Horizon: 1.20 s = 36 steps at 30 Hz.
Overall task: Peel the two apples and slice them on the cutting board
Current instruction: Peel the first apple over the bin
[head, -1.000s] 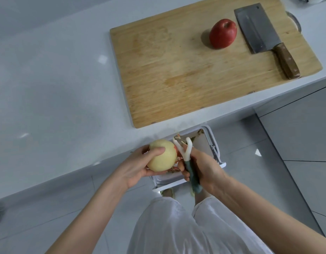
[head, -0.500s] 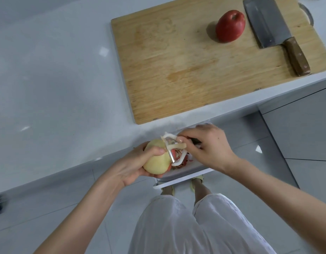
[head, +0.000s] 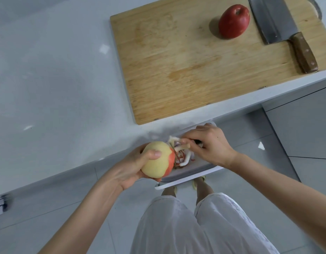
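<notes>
My left hand (head: 130, 168) grips a mostly peeled apple (head: 159, 163), pale yellow with a red strip of skin left on its right side. It hangs just off the counter's front edge, over a white bin (head: 187, 177). My right hand (head: 210, 144) holds a white peeler (head: 178, 147) whose head touches the apple's right side. A whole red apple (head: 233, 22) stands on the wooden cutting board (head: 176, 70) at the back right. Beside it a cleaver (head: 272, 21) with a brown handle lies flat on the board.
The board rests on a pale grey counter (head: 57, 88) that runs to the left. Red and white peelings lie in the bin. Grey cabinet fronts (head: 303, 125) stand at the right. My legs in white shorts (head: 186, 226) stand on a tiled floor.
My right hand turned from gripping the peeler upright beside the apple to palm-down, with the peeler head against the apple's right side. The apple rolled in my left hand, showing a red strip.
</notes>
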Available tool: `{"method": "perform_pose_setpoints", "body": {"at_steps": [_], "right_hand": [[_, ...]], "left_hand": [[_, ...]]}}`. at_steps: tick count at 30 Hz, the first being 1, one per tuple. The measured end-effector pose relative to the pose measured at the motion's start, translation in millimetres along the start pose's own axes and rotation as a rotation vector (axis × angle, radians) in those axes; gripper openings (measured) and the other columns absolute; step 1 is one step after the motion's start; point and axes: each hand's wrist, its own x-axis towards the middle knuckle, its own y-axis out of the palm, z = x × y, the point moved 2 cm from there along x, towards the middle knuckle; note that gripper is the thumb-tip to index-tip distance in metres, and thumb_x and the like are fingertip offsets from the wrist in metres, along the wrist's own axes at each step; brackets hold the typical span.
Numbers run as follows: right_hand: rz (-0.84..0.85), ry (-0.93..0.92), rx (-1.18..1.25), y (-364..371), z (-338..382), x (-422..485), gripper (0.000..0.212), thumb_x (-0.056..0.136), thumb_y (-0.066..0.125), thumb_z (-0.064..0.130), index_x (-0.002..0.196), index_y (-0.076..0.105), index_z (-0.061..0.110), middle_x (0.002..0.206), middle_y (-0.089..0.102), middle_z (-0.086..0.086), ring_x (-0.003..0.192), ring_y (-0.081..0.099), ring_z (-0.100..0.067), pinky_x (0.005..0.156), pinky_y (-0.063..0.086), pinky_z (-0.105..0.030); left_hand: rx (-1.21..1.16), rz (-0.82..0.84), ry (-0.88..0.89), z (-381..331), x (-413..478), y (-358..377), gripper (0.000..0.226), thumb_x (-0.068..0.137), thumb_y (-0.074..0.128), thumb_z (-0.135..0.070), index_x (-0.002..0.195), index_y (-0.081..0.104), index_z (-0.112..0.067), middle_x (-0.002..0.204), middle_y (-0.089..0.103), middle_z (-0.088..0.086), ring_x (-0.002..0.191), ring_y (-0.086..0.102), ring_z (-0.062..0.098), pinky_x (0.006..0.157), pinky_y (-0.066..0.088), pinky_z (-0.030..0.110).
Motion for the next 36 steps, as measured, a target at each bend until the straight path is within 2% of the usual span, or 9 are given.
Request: {"method": "perform_pose_setpoints", "body": {"at_steps": [4, 8, 10, 12, 14, 19, 26, 31, 36], "right_hand": [[0.101, 0.231, -0.025, 16.5, -23.3, -18.4, 0.036, 0.092, 0.046, 0.047, 0.073, 0.069, 0.025, 0.05, 0.05, 0.009, 0.048, 0.045, -0.009, 0.049, 0.037, -0.026], [0.109, 0.399, 0.157, 8.6, -8.3, -16.8, 0.031, 0.096, 0.049, 0.038, 0.067, 0.051, 0.047, 0.05, 0.047, 0.012, 0.054, 0.047, -0.006, 0.056, 0.038, -0.025], [0.003, 0.358, 0.195, 0.6, 3.3, -13.3, 0.026, 0.096, 0.049, 0.037, 0.072, 0.057, 0.044, 0.051, 0.048, 0.014, 0.056, 0.047, -0.006, 0.055, 0.035, -0.018], [-0.118, 0.215, 0.102, -3.9, 16.0, -8.5, 0.026, 0.095, 0.048, 0.035, 0.079, 0.067, 0.028, 0.053, 0.05, 0.015, 0.057, 0.048, -0.008, 0.056, 0.033, -0.015], [-0.199, 0.083, -0.02, -4.4, 23.2, -3.8, 0.028, 0.094, 0.049, 0.032, 0.082, 0.071, 0.02, 0.06, 0.059, 0.013, 0.056, 0.051, -0.009, 0.06, 0.038, -0.026], [-0.233, -0.094, -0.164, -7.4, 29.4, 5.5, 0.026, 0.094, 0.052, 0.03, 0.079, 0.071, 0.019, 0.061, 0.063, 0.008, 0.051, 0.048, -0.017, 0.052, 0.035, -0.033], [-0.214, -0.051, -0.116, -1.9, 30.8, 5.9, 0.033, 0.095, 0.046, 0.035, 0.077, 0.07, 0.02, 0.061, 0.064, 0.009, 0.05, 0.05, -0.018, 0.053, 0.039, -0.034], [-0.162, 0.057, 0.037, 0.3, 22.6, 2.6, 0.04, 0.097, 0.041, 0.042, 0.081, 0.071, 0.02, 0.063, 0.065, 0.009, 0.055, 0.053, -0.013, 0.059, 0.044, -0.034], [-0.109, 0.119, 0.172, 3.3, 22.6, 0.3, 0.049, 0.097, 0.034, 0.052, 0.083, 0.07, 0.022, 0.055, 0.054, 0.011, 0.054, 0.044, -0.002, 0.062, 0.042, -0.026]], "left_hand": [[0.001, 0.021, 0.05, -14.1, -0.1, -5.5, 0.065, 0.043, 0.067, -0.041, 0.103, 0.063, -0.016, 0.089, 0.07, 0.006, 0.073, 0.067, 0.022, 0.053, 0.053, 0.033], [0.069, -0.048, 0.009, -9.9, 4.2, -3.5, 0.068, 0.044, 0.068, -0.045, 0.107, 0.062, -0.018, 0.097, 0.069, 0.011, 0.077, 0.067, 0.024, 0.054, 0.053, 0.033], [0.052, -0.06, -0.047, -6.0, 4.8, -1.3, 0.06, 0.053, 0.069, -0.042, 0.107, 0.061, -0.018, 0.096, 0.068, 0.012, 0.071, 0.068, 0.022, 0.052, 0.052, 0.031], [0.009, -0.055, -0.103, -5.1, 4.9, 2.2, 0.041, 0.072, 0.065, -0.039, 0.106, 0.06, -0.016, 0.091, 0.068, 0.013, 0.065, 0.066, 0.023, 0.049, 0.05, 0.03], [-0.024, -0.061, -0.155, -5.3, 4.3, 5.0, 0.029, 0.089, 0.052, -0.037, 0.105, 0.06, -0.014, 0.083, 0.068, 0.014, 0.061, 0.063, 0.026, 0.046, 0.049, 0.027], [-0.039, -0.06, -0.241, -6.4, 1.9, 9.1, 0.038, 0.091, 0.043, -0.042, 0.096, 0.064, -0.011, 0.075, 0.068, 0.014, 0.056, 0.063, 0.027, 0.044, 0.046, 0.023], [-0.031, -0.055, -0.226, -7.1, 3.1, 12.7, 0.037, 0.092, 0.04, -0.036, 0.085, 0.065, -0.01, 0.069, 0.067, 0.013, 0.055, 0.061, 0.026, 0.045, 0.045, 0.023], [-0.102, -0.033, -0.246, -6.3, 2.7, 12.4, 0.037, 0.09, 0.044, -0.041, 0.097, 0.064, -0.01, 0.077, 0.069, 0.017, 0.056, 0.063, 0.03, 0.044, 0.046, 0.023], [-0.144, 0.027, -0.217, -5.1, 3.0, 13.9, 0.051, 0.066, 0.052, -0.048, 0.098, 0.064, -0.01, 0.077, 0.069, 0.016, 0.055, 0.063, 0.029, 0.044, 0.045, 0.024]]}}
